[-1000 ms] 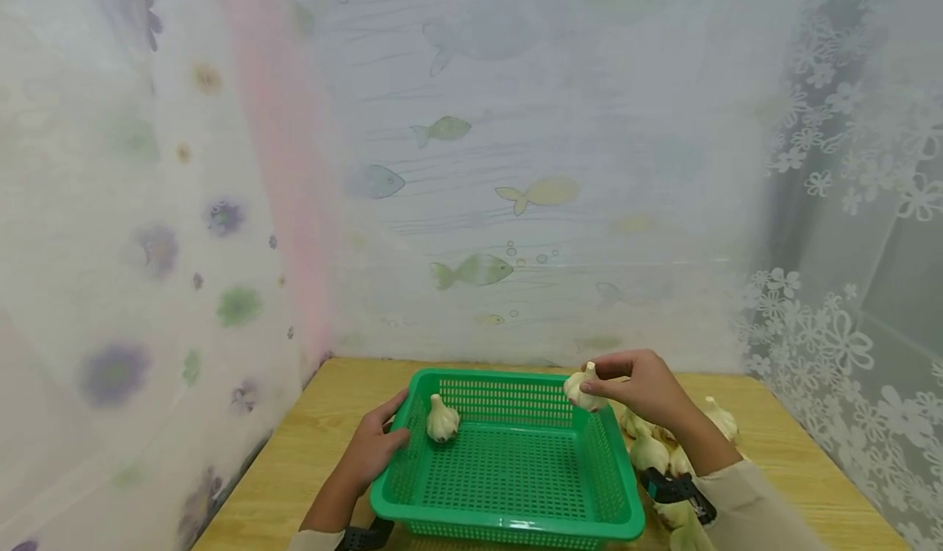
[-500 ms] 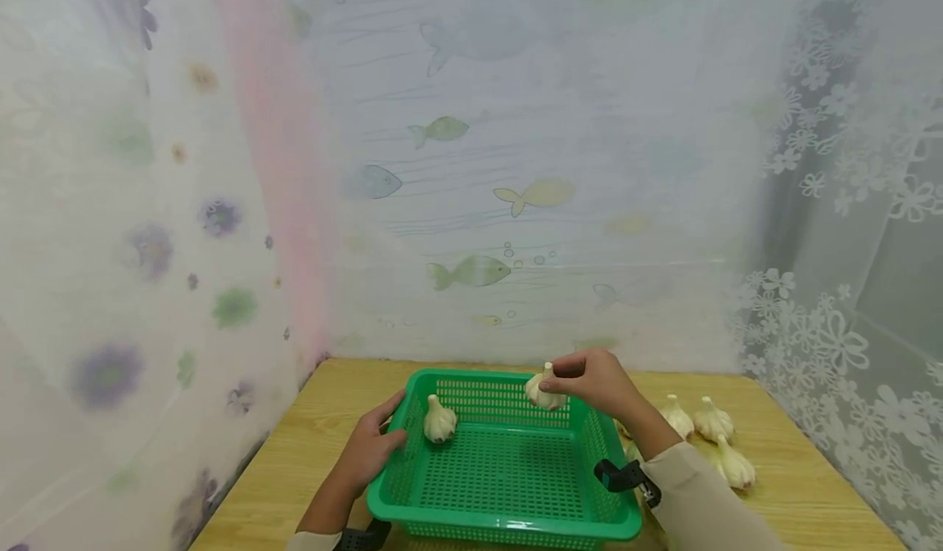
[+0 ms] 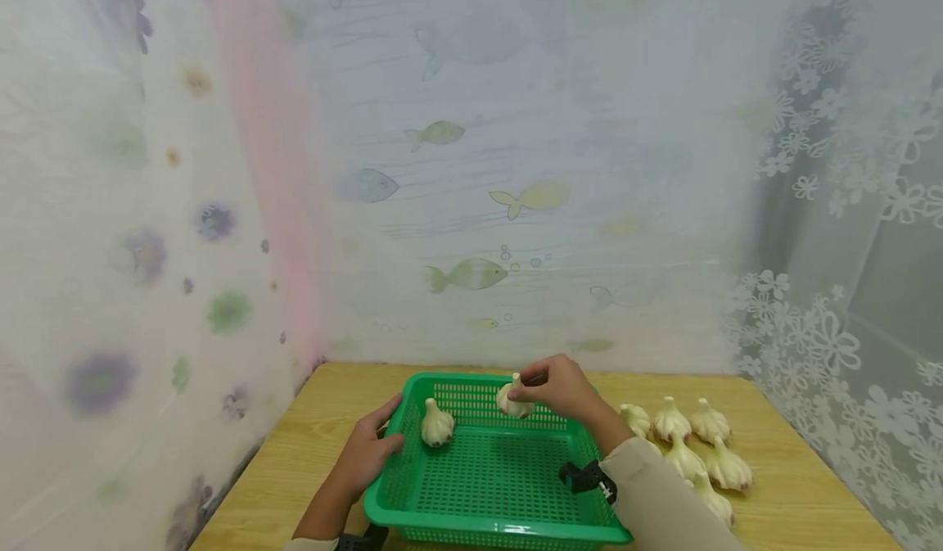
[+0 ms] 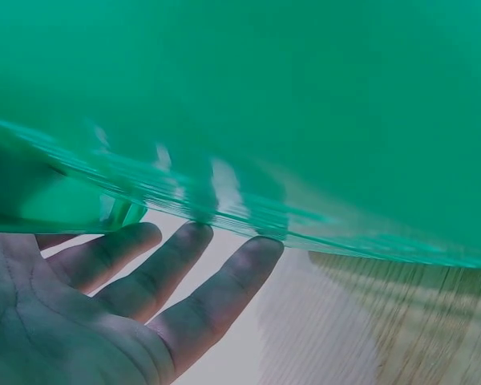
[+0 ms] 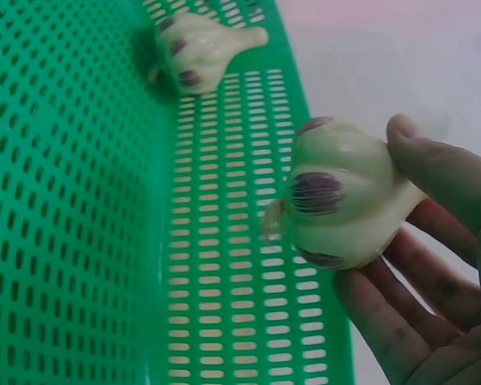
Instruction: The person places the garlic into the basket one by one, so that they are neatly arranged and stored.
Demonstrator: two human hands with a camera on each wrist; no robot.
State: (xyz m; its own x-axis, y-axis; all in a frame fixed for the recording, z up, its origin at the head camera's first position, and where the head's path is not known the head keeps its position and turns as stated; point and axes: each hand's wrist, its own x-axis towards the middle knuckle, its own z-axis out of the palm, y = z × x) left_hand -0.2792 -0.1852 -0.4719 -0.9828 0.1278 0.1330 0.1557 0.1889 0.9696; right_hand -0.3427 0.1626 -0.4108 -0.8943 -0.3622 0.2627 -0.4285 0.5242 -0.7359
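A green plastic basket (image 3: pixel 501 528) with slotted walls stands on the table. My left hand (image 3: pixel 368 446) holds its left rim, thumb lapping over the edge; in the left wrist view several fingertips (image 4: pixel 260 247) meet the outer wall. One garlic bulb (image 3: pixel 438 425) sits upright inside at the back left. By its stem, my right hand (image 3: pixel 563 389) pinches a second garlic bulb (image 5: pixel 345 196) over the back part of the basket. That bulb is pale with purple patches, roots pointing toward the basket in the right wrist view.
Several more garlic bulbs (image 3: pixel 729 465) lie grouped on the wooden table (image 3: pixel 799 506), right of the basket and partly behind the right sleeve (image 3: pixel 666 502). A fish-patterned sheet (image 3: pixel 530 305) hangs behind the table, with flowered sheets at both sides.
My right hand has carried the garlic bulb leftward from the basket's back right corner to over its back middle. More bulbs on the right now show. The left hand keeps its hold.
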